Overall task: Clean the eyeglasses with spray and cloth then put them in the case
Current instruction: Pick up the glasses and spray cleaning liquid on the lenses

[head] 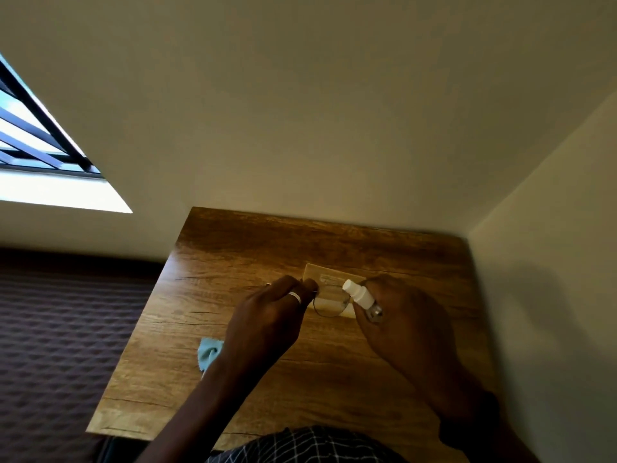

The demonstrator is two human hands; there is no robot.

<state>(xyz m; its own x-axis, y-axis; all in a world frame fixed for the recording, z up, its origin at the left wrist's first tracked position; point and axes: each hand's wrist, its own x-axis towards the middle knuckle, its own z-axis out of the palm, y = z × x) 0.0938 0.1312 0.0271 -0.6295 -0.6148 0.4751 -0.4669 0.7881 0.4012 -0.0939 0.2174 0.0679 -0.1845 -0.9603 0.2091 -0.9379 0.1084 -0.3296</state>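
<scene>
- The left hand (pixel 267 315) closes its grip on the eyeglasses (pixel 329 300), held just above the wooden surface (pixel 233 262).
- The right hand (pixel 400 315) closes its grip around the spray bottle (pixel 359 295), its nozzle aimed at a lens.
- The clear case (pixel 330 279) lies behind the eyeglasses.
- The blue cloth (pixel 208 354) lies on the surface beside the left forearm.

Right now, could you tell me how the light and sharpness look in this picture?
Head view: window blown out white; table dim with soft, blurred edges; wide-angle bending of walls; glasses faint; bottle brightest.
</scene>
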